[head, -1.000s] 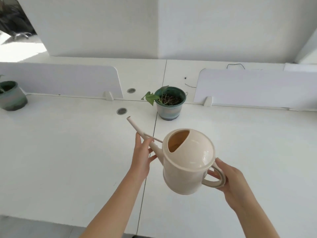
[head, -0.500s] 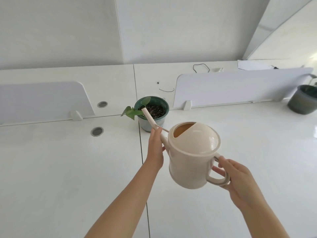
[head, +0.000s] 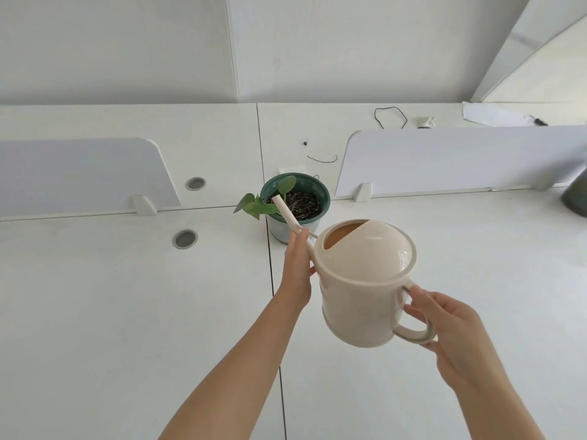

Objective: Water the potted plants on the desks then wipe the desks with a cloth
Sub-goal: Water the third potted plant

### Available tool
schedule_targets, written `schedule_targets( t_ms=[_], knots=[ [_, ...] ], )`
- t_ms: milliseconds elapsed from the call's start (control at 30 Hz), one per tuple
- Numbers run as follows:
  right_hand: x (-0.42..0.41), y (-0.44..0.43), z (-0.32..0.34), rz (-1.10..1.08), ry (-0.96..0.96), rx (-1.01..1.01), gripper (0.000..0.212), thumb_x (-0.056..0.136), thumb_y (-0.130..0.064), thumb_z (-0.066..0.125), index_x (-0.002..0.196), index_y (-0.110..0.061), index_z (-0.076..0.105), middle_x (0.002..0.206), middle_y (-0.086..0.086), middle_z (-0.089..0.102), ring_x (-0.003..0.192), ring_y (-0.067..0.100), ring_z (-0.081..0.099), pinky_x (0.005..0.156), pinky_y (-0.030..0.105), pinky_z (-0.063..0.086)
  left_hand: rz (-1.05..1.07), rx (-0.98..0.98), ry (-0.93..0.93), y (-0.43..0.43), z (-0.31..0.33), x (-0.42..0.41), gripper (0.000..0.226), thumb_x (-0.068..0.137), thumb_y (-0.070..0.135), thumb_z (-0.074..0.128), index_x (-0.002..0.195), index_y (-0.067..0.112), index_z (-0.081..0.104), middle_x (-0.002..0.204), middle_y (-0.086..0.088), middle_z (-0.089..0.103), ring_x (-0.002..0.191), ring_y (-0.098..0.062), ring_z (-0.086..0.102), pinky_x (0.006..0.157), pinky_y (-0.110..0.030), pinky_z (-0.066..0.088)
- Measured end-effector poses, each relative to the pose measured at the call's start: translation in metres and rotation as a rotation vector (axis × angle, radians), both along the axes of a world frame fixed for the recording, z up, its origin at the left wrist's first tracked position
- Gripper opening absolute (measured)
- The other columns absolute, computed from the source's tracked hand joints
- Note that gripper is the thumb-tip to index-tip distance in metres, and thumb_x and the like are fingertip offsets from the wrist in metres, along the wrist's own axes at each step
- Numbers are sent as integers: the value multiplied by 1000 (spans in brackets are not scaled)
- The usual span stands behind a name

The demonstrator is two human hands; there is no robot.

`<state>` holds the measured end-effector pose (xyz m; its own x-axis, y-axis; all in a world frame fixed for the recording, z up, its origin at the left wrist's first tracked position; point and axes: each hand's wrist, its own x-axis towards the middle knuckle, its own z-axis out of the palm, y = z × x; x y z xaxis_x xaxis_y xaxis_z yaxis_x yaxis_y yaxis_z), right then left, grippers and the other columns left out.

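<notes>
left hand (head: 297,268): grips can spout (head: 286,211) | right hand (head: 451,328): grips can handle (head: 413,337)

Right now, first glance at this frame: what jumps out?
A cream watering can fills mid-frame: the right hand grips its handle, the left hand holds the spout. The spout points at the green potted plant by the desk seam, between two white dividers.

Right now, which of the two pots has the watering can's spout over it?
The green pot with leaves, in the middle: the spout ends above its soil. The dark pot stands at the right edge.
</notes>
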<state>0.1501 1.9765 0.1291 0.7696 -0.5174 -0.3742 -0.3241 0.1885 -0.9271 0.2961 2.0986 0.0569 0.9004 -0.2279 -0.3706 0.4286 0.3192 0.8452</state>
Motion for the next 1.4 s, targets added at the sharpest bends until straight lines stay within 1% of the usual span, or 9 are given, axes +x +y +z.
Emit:
schedule_targets(
  t_ms=[100, 233, 400, 500, 667, 867, 1200, 1300, 1400],
  knots=[
    [-2, -5, 3, -18, -1, -12, 24, 87, -15, 55, 64, -10, 62, 51, -14, 68, 83, 8, 59, 71, 34, 42, 6, 4, 9, -6, -3, -3, 32, 94, 34, 35, 113, 14, 51, 87, 2, 48, 82, -13, 48, 64, -26, 40],
    [-4, -14, 5, -43, 38, -37, 27, 86, -16, 57, 60, -12, 60, 48, -13, 66, 82, 9, 59, 86, 40, 39, -24, -12, 28, -17, -6, -7, 21, 95, 35, 35, 99, 15, 42, 79, 4, 46, 72, -9, 47, 59, -23, 39],
    [-3, -24, 7, -86, 51, -49, 27, 85, -19, 59, 59, -13, 59, 48, -14, 66, 84, 8, 58, 80, 37, 41, -64, 19, 21, -35, -1, -4, 19, 95, 33, 34, 93, 15, 40, 72, 5, 42, 63, -8, 44, 51, -20, 37],
    [2, -30, 8, -114, 58, -64, 26, 84, -20, 60, 59, -13, 60, 49, -12, 67, 85, 8, 59, 88, 40, 39, -76, 26, 22, -45, 4, 1, 17, 94, 31, 34, 93, 16, 38, 70, 4, 41, 62, -9, 42, 52, -21, 36],
    [16, -37, 9, -150, 62, -94, 27, 84, -23, 60, 59, -12, 57, 73, -2, 63, 98, 19, 57, 94, 43, 38, -87, 19, 24, -58, 14, 19, 28, 94, 34, 35, 69, 21, 38, 70, 4, 45, 69, -12, 46, 61, -25, 38],
    [26, -40, 10, -120, 57, -102, 21, 85, -22, 59, 68, -12, 62, 98, 8, 65, 104, 20, 56, 59, 27, 40, -105, -28, 65, -65, 9, 31, 27, 94, 37, 36, 72, 21, 39, 75, 4, 48, 77, -13, 49, 67, -27, 41],
    [24, -27, 9, -41, 86, -120, 19, 85, -19, 59, 69, -10, 62, 91, 4, 64, 100, 18, 54, 57, 26, 38, -75, -59, 55, -37, -13, 22, 26, 95, 33, 37, 75, 17, 41, 68, 4, 48, 68, -13, 48, 63, -25, 42],
    [27, -20, 6, -35, 56, -103, 21, 85, -19, 59, 66, -11, 62, 89, 1, 63, 100, 17, 53, 67, 30, 41, -41, -56, 48, -26, -11, 26, 20, 93, 33, 38, 85, 15, 42, 72, 3, 49, 72, -14, 50, 64, -25, 43],
    [28, -15, 2, -26, 45, -83, 20, 84, -20, 60, 66, -13, 64, 88, -1, 64, 102, 18, 55, 84, 37, 39, -41, -39, 37, -18, -7, 30, 21, 91, 32, 39, 77, 18, 43, 70, 4, 48, 71, -13, 50, 62, -24, 42]
  ],
)
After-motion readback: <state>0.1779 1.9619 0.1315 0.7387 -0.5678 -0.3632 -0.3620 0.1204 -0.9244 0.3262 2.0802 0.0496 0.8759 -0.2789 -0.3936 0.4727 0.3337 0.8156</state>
